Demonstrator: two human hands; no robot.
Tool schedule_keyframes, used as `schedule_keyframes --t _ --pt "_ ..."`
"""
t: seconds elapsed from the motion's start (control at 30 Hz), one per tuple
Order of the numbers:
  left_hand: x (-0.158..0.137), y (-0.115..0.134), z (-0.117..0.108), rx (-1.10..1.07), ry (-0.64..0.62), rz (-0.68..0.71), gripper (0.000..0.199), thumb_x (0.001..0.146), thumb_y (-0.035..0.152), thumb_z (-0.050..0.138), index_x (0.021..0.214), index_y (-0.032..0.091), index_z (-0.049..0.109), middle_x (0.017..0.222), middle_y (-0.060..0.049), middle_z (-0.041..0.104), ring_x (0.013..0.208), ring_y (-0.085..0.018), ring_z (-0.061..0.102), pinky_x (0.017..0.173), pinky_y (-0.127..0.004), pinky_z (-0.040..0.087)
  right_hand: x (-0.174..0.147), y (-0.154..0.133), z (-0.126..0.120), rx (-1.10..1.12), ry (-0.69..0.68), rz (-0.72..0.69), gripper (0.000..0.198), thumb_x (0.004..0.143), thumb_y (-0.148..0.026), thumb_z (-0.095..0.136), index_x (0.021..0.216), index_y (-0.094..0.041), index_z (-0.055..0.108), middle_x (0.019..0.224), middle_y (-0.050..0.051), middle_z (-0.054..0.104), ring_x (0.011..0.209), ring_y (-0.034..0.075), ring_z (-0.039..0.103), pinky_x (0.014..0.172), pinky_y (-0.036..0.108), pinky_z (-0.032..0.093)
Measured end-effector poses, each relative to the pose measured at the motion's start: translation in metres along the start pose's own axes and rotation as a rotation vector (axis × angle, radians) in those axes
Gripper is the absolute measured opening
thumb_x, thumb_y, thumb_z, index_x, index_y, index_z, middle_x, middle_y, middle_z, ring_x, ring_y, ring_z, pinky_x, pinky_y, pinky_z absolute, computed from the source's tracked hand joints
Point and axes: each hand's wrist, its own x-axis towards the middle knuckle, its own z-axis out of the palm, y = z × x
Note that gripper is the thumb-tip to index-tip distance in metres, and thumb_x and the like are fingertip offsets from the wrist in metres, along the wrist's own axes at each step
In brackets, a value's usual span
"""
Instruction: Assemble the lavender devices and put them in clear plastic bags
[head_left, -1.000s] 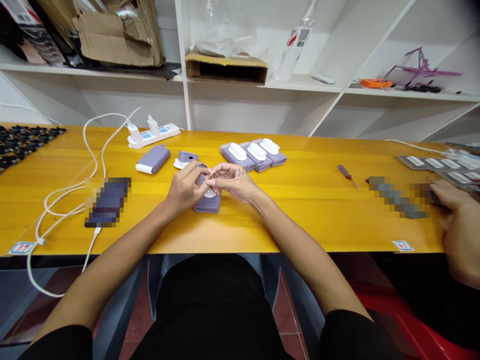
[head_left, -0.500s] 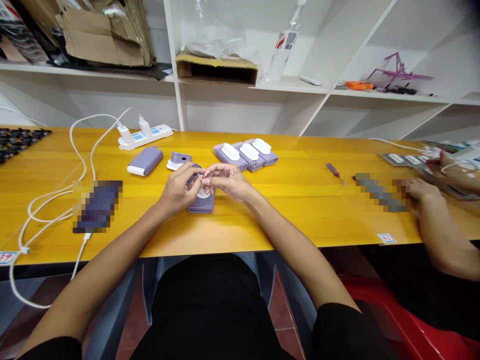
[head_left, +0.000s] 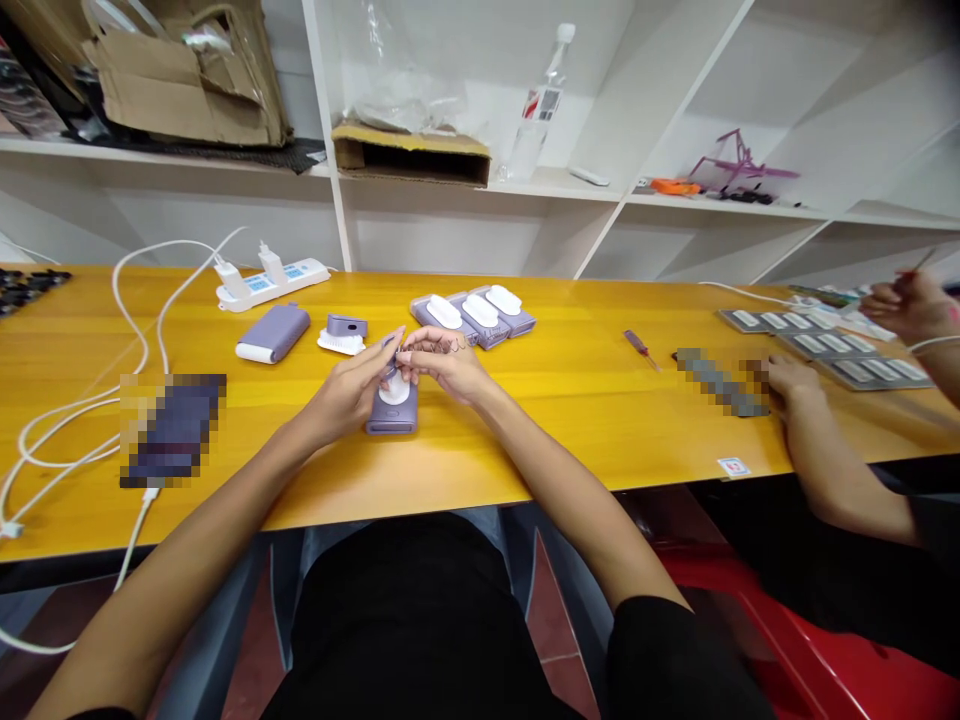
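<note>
A purple device [head_left: 391, 418] with a white oval on its top lies on the table, its far end hidden behind my hands. Over its left side is my left hand [head_left: 352, 388], fingers pressed together near my right fingertips; what they hold is hidden. My right hand [head_left: 450, 368] pinches thumb against forefinger above the device. A thin curly wire [head_left: 487, 338] trails from those fingers across the knuckles. Just beyond my left hand sit a small purple part [head_left: 346, 326] and a white toothed piece [head_left: 341, 344].
Purple devices with white ovals [head_left: 480, 312] stand behind. Left are another purple device [head_left: 274, 332], a power strip [head_left: 274, 284], a phone [head_left: 176, 430] and white cables. A screwdriver [head_left: 640, 348] lies right. A co-worker's hands [head_left: 799, 385] are by grey trays [head_left: 832, 345].
My left fingers have straightened and moved closer together beside my right fingertips. The view has shifted right. A co-worker's far hand has lifted, holding a thin tool.
</note>
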Motion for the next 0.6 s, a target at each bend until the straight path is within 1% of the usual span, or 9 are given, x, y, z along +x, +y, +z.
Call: schedule_keyframes --t 0.03,0.1,0.2,0.27,0.47,0.6 --pt "0.0004 -0.0008 -0.0003 0.004 0.009 0.016 0.058 0.110 0.017 0.047 0.168 0.023 0.050 0.165 -0.016 0.058 0.149 -0.027 0.063 0.119 -0.042 0.058 -0.0001 0.0003 0.0002 0.001 -0.001 -0.003 0.039 0.069 -0.037 0.100 0.089 -0.018 0.072 0.067 0.000 0.077 0.057 0.014 0.070 0.055 0.024 0.054" --pt "0.0016 -0.0008 -0.0010 0.005 0.035 0.017 0.060 0.109 0.017 0.052 0.168 0.025 0.049 0.159 -0.015 0.065 0.138 -0.025 0.071 0.117 -0.039 0.059 -0.0003 0.0008 0.0009 0.006 -0.006 -0.007 0.039 0.069 -0.037 0.099 0.090 -0.019 0.072 0.067 -0.001 0.077 0.057 0.014 0.070 0.055 0.024 0.054" --pt "0.0033 0.0008 -0.0015 -0.012 0.072 -0.033 0.064 0.107 0.018 0.058 0.169 0.027 0.048 0.144 -0.013 0.076 0.113 -0.020 0.080 0.105 -0.033 0.064 -0.0003 0.0014 0.0024 0.012 -0.019 -0.018 0.040 0.069 -0.038 0.099 0.090 -0.019 0.071 0.069 0.000 0.078 0.058 0.014 0.070 0.056 0.025 0.055" --pt "0.0037 0.0013 -0.0012 -0.029 0.097 -0.058 0.064 0.106 0.019 0.060 0.169 0.027 0.048 0.137 -0.013 0.078 0.106 -0.019 0.080 0.098 -0.032 0.066 0.0001 0.0017 0.0032 0.009 -0.028 -0.034 0.041 0.069 -0.038 0.100 0.091 -0.018 0.071 0.071 0.001 0.079 0.057 0.014 0.070 0.057 0.026 0.056" --pt "0.0036 0.0007 -0.0002 -0.093 0.129 -0.100 0.061 0.106 0.021 0.061 0.166 0.025 0.051 0.135 -0.014 0.072 0.104 -0.020 0.079 0.093 -0.036 0.068 0.0014 0.0022 0.0038 0.002 -0.051 -0.081 0.041 0.072 -0.041 0.099 0.092 -0.018 0.072 0.070 0.001 0.079 0.062 0.015 0.072 0.062 0.027 0.058" --pt "0.0031 0.0016 -0.0006 -0.089 0.122 -0.121 0.057 0.106 0.022 0.063 0.162 0.025 0.056 0.135 -0.014 0.070 0.111 -0.022 0.077 0.096 -0.038 0.068 0.0026 0.0032 0.0024 0.002 -0.046 -0.077 0.041 0.070 -0.042 0.099 0.091 -0.020 0.071 0.073 0.000 0.079 0.064 0.016 0.074 0.062 0.029 0.061"
